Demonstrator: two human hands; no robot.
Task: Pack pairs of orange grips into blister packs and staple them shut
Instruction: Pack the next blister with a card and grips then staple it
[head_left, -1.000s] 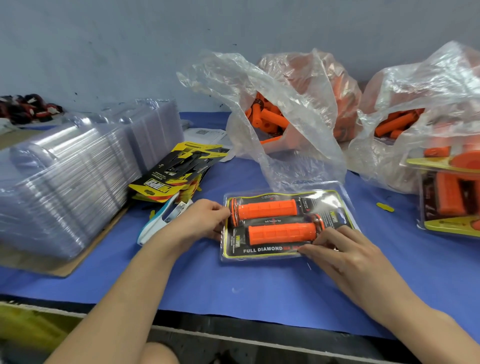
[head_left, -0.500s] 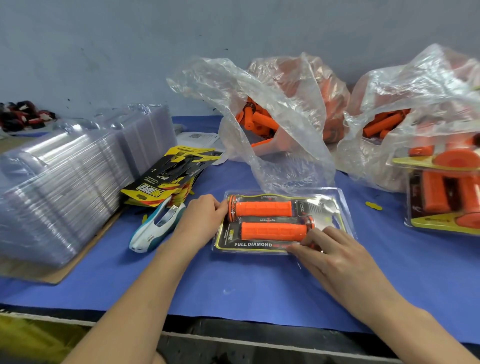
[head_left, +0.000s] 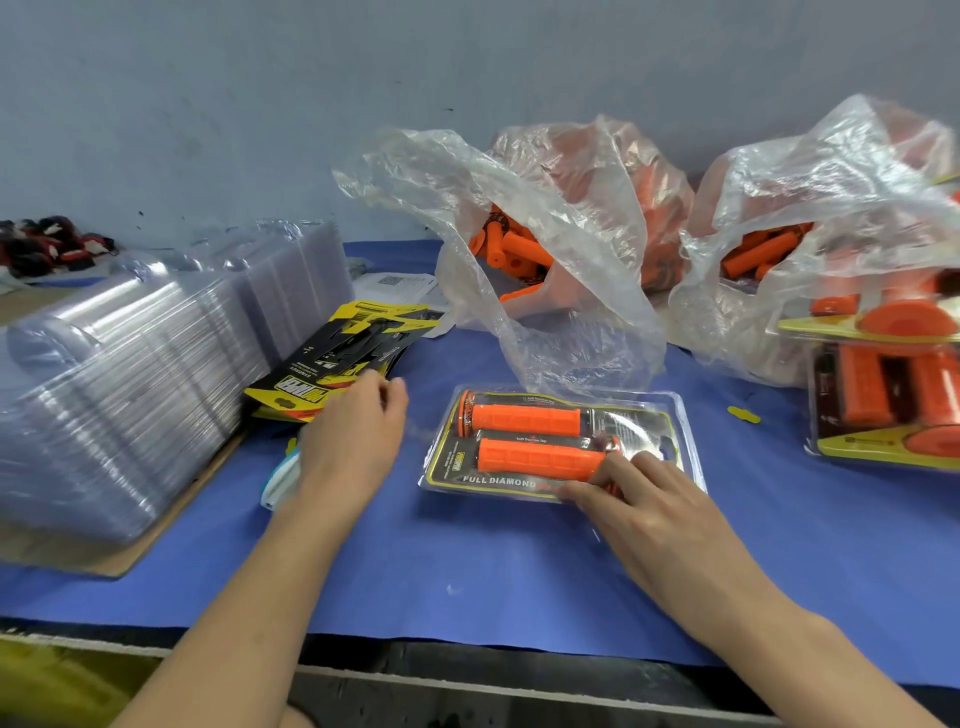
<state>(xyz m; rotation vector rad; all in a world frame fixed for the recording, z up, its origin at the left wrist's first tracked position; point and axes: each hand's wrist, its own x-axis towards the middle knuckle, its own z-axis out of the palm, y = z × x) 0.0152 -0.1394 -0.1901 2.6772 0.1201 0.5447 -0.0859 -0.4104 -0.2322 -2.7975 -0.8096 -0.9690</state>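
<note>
Pressing straight fingers on the near right edge of the blister pack (head_left: 649, 415), the right hand (head_left: 654, 499) lies spread and flat. Two orange grips (head_left: 524, 418) lie side by side inside that pack, which rests on the blue surface (head_left: 467, 571). Left of it and apart from the pack, the left hand (head_left: 353, 431) is blurred above a white and teal stapler (head_left: 280, 480); whether it grasps anything cannot be told. Beyond lie yellow cards (head_left: 337, 358), stacked clear blisters (head_left: 130, 374), bags of grips (head_left: 571, 234) and filled packs (head_left: 883, 405).
</note>
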